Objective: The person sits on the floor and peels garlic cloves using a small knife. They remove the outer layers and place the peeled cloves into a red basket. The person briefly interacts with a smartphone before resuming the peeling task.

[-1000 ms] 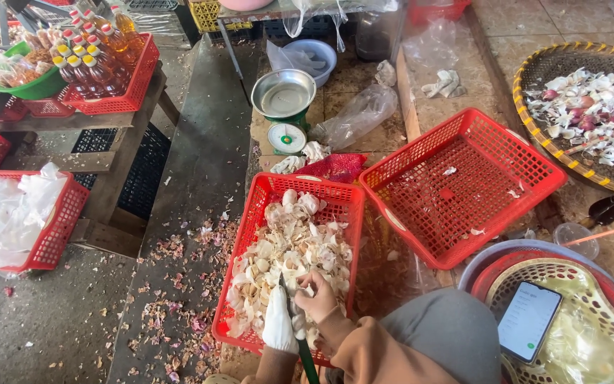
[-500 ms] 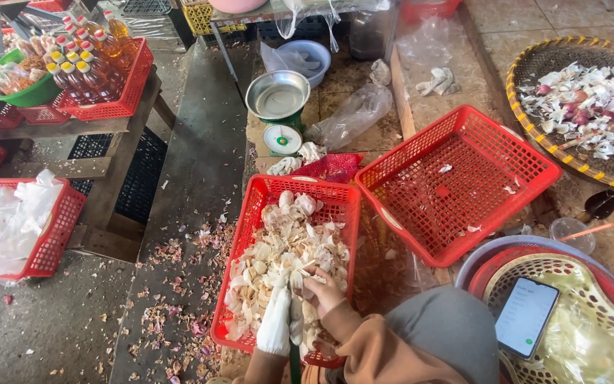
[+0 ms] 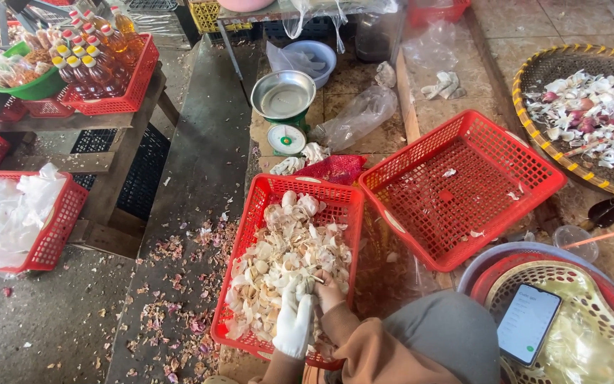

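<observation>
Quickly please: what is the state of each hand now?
Left hand: white glove, over the garlic in the red basket; grip cannot be told.
Right hand: bare, touching the garlic; grip cannot be told.

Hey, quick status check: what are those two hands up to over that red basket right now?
Left hand, white-gloved, and bare right hand together over garlic pile. Both in the red basket; grip unclear. Empty red basket alongside, nothing blocking.

Bright, even daylight; shadows soft. Focus sharp throughout, no motion blur. Wide-angle bending at edges; mild glare on the metal scale pan [image 3: 283,94].
</observation>
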